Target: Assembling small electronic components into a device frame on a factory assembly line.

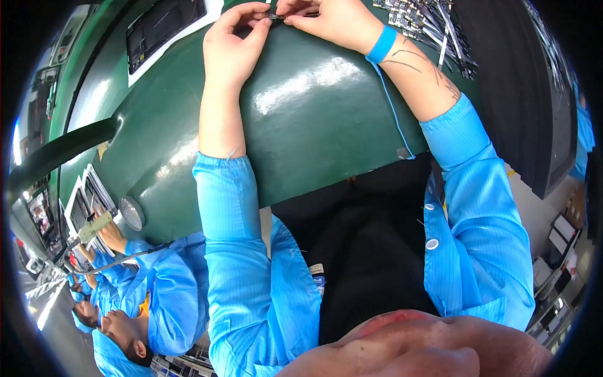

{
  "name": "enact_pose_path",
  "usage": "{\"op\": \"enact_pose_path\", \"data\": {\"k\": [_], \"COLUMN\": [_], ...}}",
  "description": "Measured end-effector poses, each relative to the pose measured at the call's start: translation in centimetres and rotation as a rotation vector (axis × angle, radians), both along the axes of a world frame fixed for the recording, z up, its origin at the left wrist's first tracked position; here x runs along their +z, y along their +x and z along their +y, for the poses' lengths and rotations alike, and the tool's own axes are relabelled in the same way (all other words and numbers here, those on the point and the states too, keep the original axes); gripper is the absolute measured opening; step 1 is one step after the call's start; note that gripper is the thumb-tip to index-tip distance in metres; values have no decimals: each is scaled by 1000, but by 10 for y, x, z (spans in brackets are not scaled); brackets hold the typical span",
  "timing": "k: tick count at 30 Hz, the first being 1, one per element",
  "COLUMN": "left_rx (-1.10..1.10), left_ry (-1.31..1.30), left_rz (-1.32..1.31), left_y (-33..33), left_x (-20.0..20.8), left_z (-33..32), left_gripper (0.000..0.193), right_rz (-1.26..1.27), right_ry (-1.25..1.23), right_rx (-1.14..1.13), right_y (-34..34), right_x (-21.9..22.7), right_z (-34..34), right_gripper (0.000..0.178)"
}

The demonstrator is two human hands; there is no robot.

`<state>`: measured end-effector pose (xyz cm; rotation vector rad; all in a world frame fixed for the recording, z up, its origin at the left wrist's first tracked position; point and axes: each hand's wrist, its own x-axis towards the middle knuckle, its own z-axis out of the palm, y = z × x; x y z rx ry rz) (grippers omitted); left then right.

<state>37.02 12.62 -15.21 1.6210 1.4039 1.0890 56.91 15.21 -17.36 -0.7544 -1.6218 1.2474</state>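
Both my hands meet at the far edge of the view, above a green work mat [301, 125]. Between their fingertips is a small, thin dark electronic part [275, 17], too small to make out fully. My left hand [231, 47] pinches one end of it between thumb and fingers. The other end is pinched by my right hand [336, 24], which wears a blue wrist strap [382, 44]. A blue cord [394, 113] runs from the strap to the mat's near edge. A pile of thin strip-like flex cables [433, 28] lies to the right of my right hand.
Left of my hands lies a black device panel [164, 31] on white sheeting. Stacked black trays [502, 94] stand at the right. A black curved arm [69, 147] and a round perforated disc [132, 213] are at the left, near co-workers in blue [173, 276].
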Motion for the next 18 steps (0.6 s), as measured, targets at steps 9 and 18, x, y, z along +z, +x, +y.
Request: {"op": "enact_pose_path", "data": {"k": [9, 18], "left_rx": [32, 83], "left_ry": [131, -28], "left_rz": [222, 163], "left_y": [-15, 2], "left_x": [-14, 11], "left_z": [3, -6], "left_gripper": [18, 22], "right_rz": [-193, -178], "right_ry": [-18, -24], "right_rx": [-71, -30], "right_y": [-2, -4], "right_x": [18, 14], "right_z": [-4, -6], "right_gripper": [27, 27]}}
